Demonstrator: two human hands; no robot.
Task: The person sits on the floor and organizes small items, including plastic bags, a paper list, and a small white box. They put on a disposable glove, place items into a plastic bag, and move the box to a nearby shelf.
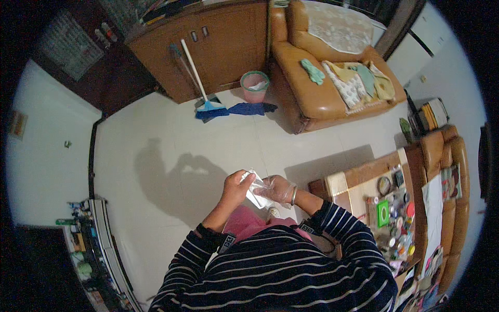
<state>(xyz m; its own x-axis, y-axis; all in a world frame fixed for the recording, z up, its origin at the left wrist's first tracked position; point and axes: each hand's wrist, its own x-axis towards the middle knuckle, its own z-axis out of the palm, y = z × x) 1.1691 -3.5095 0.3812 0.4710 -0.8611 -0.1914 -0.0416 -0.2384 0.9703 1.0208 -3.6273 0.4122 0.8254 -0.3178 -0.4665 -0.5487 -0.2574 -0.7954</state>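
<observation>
My left hand [237, 189], bare, pinches the upper left edge of a shiny white packet [255, 198] between thumb and fingers. Thin clear plastic, which looks like a disposable glove [287, 188], covers my right hand [275, 188]. The right thumb lies across the packet's face, and the other fingers are partly hidden by the crinkled film. A metal bangle [293, 195] circles my right wrist. Both hands are close together in front of my waist, above pink trousers [243, 224] and a light patterned shoe [273, 212].
A low table [354, 181] crowded with jars and a green box [383, 213] stands at right. Ahead are a brown leather armchair [288, 80], a pink bin [255, 93], a broom [195, 72] and a dark blue cloth [247, 109] on the tiled floor [144, 124]. A cluttered shelf [103, 230] is at left.
</observation>
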